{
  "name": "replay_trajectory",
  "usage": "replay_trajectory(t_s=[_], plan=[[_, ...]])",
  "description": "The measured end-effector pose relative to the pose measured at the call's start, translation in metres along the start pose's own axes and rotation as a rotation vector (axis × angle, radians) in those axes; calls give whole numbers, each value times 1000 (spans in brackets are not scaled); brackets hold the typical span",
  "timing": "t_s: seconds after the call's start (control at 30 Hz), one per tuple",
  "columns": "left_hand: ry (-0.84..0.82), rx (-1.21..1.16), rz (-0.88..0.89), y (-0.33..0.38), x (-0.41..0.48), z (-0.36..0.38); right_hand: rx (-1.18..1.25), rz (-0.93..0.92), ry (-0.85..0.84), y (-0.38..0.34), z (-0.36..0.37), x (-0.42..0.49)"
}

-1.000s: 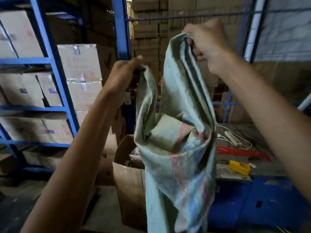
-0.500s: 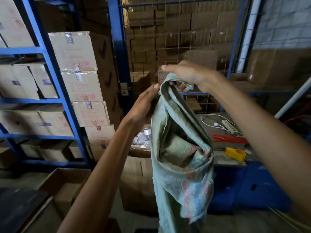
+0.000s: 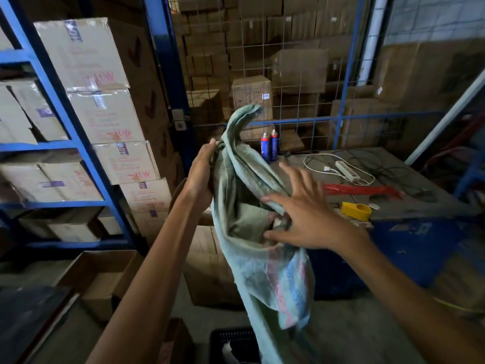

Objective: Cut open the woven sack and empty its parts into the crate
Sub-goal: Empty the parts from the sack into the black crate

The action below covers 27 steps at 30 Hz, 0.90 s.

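Note:
A limp pale-green woven sack (image 3: pixel 252 248) with faded red and blue print hangs in front of me. My left hand (image 3: pixel 202 172) grips its bunched upper edge. Fingers spread, my right hand (image 3: pixel 301 219) lies against the sack's folded middle, holding nothing. The free top corner of the sack (image 3: pixel 244 116) sticks up above my left hand. A black slotted crate (image 3: pixel 231 342) shows at the bottom edge, right under the hanging sack, with something pale inside it.
A blue metal table (image 3: pixel 409 232) stands to the right, carrying a yellow tool (image 3: pixel 357 211), a red item (image 3: pixel 362 190), a white power strip (image 3: pixel 346 172) and two spray cans (image 3: pixel 270 145). Blue racks of cartons (image 3: pixel 105 114) fill the left. An open cardboard box (image 3: pixel 105 279) sits on the floor.
Both hands came down from high overhead. My right hand let go of the sack's top edge and now rests spread on its middle. The camera tilted down, showing the crate.

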<state>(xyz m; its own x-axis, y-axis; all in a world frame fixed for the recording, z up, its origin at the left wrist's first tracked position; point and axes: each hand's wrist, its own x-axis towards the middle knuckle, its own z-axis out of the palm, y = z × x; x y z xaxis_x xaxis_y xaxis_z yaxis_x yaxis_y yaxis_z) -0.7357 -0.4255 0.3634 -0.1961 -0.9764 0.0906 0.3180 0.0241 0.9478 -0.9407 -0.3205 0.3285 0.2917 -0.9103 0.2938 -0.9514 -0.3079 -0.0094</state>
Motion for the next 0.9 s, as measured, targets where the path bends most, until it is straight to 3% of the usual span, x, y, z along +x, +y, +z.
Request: replay_trajectory(t_s=[0.07,0.17,0.3,0.47,0.6,0.67,0.73,0.8,0.83,0.9], plan=[[-64,-4,-15,-1,0,-3,-102,-19,-20,1,12,4],[-165,-17,10,-1,0,-9,-111,-114,97,2,12,11],[-179,-5,54,2,-4,-22,122,-113,180,-3,-26,21],[-242,317,218,7,-17,-24,487,-20,481,1,-124,58],[-392,403,340,0,-14,-13,432,24,422,-9,-136,77],[-340,322,345,-10,-12,-1,392,28,448,-15,-122,76],[-180,252,341,-19,-11,8,423,30,625,-11,-108,65],[-64,194,303,-25,-11,9,617,50,820,6,-89,45],[-23,156,280,-26,-10,6,777,90,808,17,-76,32],[34,87,236,-26,-7,-1,1111,186,509,39,-43,5]])
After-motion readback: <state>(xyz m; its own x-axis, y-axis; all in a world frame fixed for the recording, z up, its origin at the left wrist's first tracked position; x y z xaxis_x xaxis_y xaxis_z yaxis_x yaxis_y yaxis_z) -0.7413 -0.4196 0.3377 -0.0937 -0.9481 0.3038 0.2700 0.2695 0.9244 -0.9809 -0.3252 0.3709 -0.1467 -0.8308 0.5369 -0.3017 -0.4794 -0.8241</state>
